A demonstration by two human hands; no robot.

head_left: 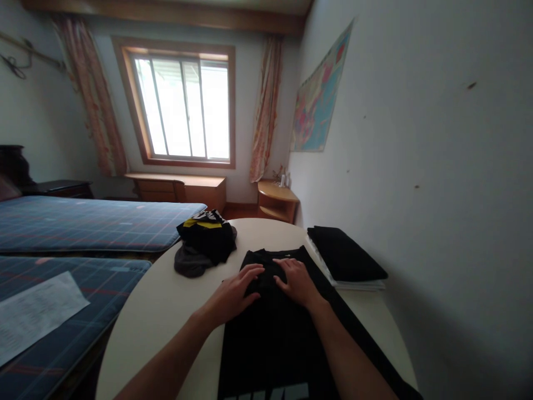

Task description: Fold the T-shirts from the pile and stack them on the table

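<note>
A black T-shirt (275, 339) lies spread on the round table, its neckline at the far end and pale lettering near the bottom of the view. On its upper left part rests my left hand (237, 293), fingers stretched out. My right hand (296, 280) lies on the cloth just below the collar, fingers spread, thumb pointing left. Neither hand grips anything that I can see. To the right sits a stack of folded clothes (345, 255), black on top with white beneath. A crumpled pile of clothes (208, 244), black, grey and yellow, is at the far left.
The cream round table (154, 322) stands close to the white wall (449, 233) on the right. Beds with blue plaid mattresses (95, 222) are at the left, a printed sheet of paper (39, 314) on the nearer one. Beyond the table is a wooden corner shelf (277, 191).
</note>
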